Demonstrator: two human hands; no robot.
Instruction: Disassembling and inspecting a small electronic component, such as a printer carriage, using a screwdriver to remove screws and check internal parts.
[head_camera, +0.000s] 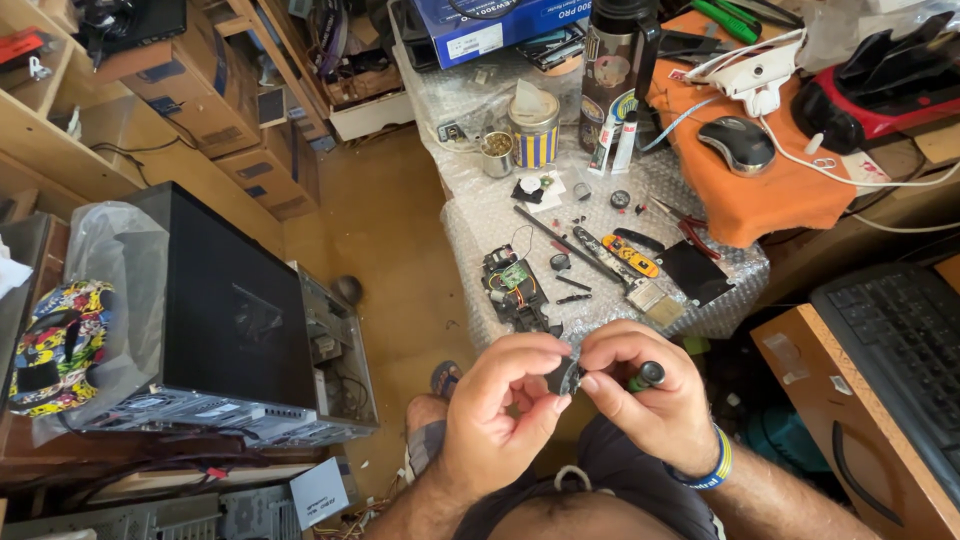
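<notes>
- left hand and right hand meet fingertip to fingertip over the lap, both curled nearly closed, pinching one small dark part between them
- part mostly hidden by the fingers; its long axis can't be told
- right hand also has a dark-handled tool tucked in the palm, butt end poking up and right, long axis roughly left-right; blue-yellow wristband on that wrist
- low left of left hand: white paper label on stacked cases
- left of left hand: black computer case on its side
- just beyond the hands: counter covered in bubble wrap, opened device with green circuit board, yellow-black tool, black flat square
- farther beyond: cylindrical tin, blue and yellow stripes, white lid; small open can left of it; tall dark flask
- far beyond the hands: blue carton with white sticker, lying flat
- far right of right hand: grey mouse on orange cloth
</notes>
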